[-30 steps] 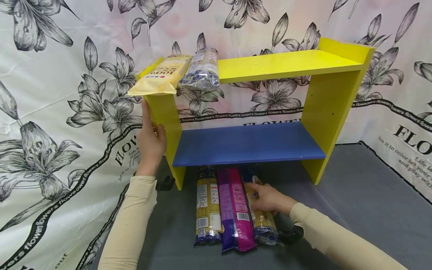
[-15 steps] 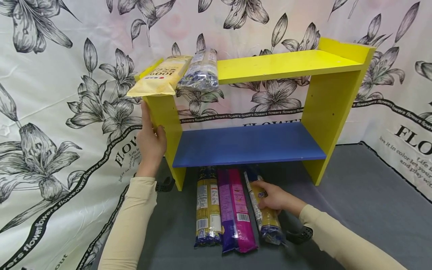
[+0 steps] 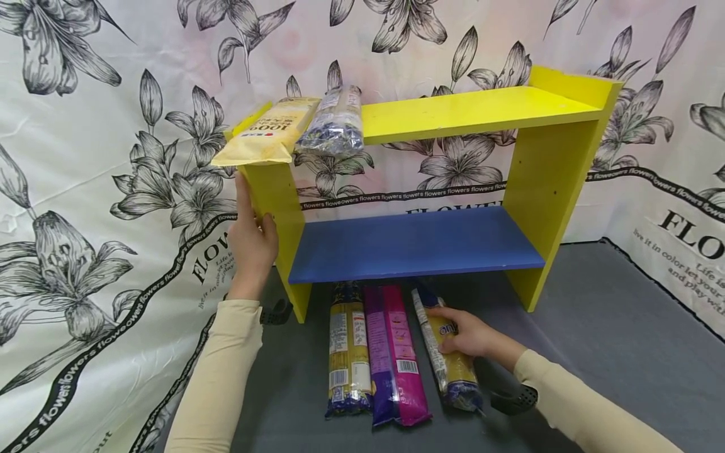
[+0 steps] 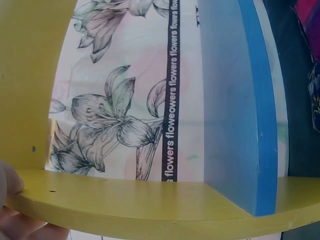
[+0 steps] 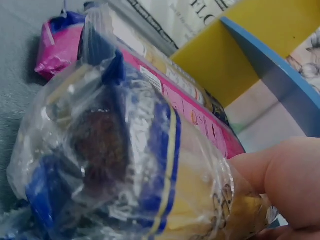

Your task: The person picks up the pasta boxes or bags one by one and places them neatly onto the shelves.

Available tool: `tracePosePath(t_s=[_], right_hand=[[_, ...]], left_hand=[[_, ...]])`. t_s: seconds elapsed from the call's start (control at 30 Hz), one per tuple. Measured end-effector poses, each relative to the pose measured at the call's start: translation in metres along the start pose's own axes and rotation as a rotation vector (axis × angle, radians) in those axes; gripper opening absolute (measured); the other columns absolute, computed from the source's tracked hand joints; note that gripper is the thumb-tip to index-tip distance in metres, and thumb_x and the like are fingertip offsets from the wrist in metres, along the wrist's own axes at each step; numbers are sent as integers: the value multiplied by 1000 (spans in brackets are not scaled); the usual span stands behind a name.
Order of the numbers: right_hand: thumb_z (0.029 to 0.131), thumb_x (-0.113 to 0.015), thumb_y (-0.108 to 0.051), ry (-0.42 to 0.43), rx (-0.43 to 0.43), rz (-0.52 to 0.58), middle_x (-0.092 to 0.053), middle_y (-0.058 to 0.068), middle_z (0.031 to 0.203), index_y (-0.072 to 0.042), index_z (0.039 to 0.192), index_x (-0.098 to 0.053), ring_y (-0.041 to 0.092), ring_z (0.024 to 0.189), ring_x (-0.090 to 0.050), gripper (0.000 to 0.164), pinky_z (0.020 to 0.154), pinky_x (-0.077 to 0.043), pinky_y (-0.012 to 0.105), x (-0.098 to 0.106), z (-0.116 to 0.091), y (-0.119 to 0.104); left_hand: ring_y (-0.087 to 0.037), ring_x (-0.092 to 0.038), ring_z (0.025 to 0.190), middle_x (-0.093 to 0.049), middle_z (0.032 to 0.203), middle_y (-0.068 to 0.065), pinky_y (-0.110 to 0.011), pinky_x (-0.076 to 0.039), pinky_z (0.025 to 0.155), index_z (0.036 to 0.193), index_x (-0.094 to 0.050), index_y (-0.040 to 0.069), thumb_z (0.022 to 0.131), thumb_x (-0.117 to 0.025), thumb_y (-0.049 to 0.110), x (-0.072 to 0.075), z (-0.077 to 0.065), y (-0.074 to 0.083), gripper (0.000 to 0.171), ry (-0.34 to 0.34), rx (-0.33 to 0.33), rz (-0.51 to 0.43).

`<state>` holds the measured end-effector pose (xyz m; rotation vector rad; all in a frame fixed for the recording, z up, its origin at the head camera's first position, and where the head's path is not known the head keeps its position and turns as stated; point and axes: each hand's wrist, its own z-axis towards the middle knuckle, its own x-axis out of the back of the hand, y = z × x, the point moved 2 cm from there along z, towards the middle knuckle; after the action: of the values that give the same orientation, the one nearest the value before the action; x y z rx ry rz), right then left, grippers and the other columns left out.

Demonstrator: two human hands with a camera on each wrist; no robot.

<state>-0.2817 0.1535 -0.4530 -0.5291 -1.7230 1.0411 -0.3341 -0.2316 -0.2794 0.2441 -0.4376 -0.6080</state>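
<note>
Two packets (image 3: 274, 129) lie atop the shelf unit (image 3: 416, 242), left; three bags (image 3: 394, 358) lie below, right hand (image 3: 471, 333) on the rightmost.

Your arms (image 3: 223, 371) reach forward: left hand (image 3: 252, 242) high, gripping the left edge of the shelf unit (image 3: 283, 220); right hand (image 3: 467, 335) low, before its front edge, curled in a grip.

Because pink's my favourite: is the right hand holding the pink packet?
No, the right hand grips the gold packet right of the pink packet.
</note>
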Motion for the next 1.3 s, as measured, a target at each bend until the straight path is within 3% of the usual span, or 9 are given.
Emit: tracePosePath(t_s=[0.23, 0.37, 0.7, 0.8, 1.0, 1.17, 1.3], right_hand=[[77, -72, 2, -26, 46, 128, -39, 40, 144, 4, 151, -43, 24, 92, -60, 79, 71, -58, 39, 5, -18, 10], [77, -71, 1, -47, 63, 145, -33, 42, 149, 6, 151, -42, 26, 99, -58, 79, 71, -58, 37, 6, -30, 14], [77, -72, -1, -125, 140, 139, -39, 42, 146, 6, 149, -46, 28, 105, -52, 76, 73, -55, 30, 4, -66, 17], [77, -73, -4, -135, 162, 114, -43, 38, 146, 2, 148, -50, 19, 111, -51, 75, 79, -53, 25, 4, -74, 16], [77, -74, -8, -161, 211, 92, -48, 30, 150, -6, 146, -55, -17, 119, -42, 72, 94, -40, 12, 3, -83, 7], [79, -75, -7, -177, 292, 98, -53, 21, 150, -6, 146, -55, -16, 125, -42, 70, 99, -38, 10, 6, -89, -8], [82, -74, -6, -212, 297, 94, -52, 18, 152, -8, 148, -54, -16, 129, -43, 69, 100, -37, 9, 18, -95, -25]], left_hand=[[-29, -37, 45, -50, 59, -26, -35, -30, 49, 160, -24, 6, 94, -52, -4, -1, -1, 0, 73, 42, -23, 11], [-22, -31, 45, -49, 57, -24, -34, -26, 48, 160, -25, 8, 92, -51, -6, -1, -1, 0, 74, 70, -34, 21], [-30, -33, 44, -49, 58, -25, -35, -25, 50, 160, -24, 9, 92, -50, -5, -1, -3, 0, 74, 78, -42, 11], [-29, -32, 45, -47, 58, -24, -36, -23, 50, 160, -25, 7, 92, -50, -5, -2, -3, 0, 73, 84, -55, 7], [-30, -33, 45, -48, 59, -25, -36, -24, 50, 161, -22, 10, 94, -51, -3, -1, -2, 0, 75, 63, -52, 11], [-31, -34, 45, -49, 60, -26, -36, -24, 50, 162, -22, 11, 94, -52, -2, 0, -2, 0, 75, 59, -50, 17], [-32, -35, 45, -49, 60, -26, -36, -24, 50, 162, -21, 14, 94, -52, -3, 1, -2, 1, 77, 65, -53, 18]])
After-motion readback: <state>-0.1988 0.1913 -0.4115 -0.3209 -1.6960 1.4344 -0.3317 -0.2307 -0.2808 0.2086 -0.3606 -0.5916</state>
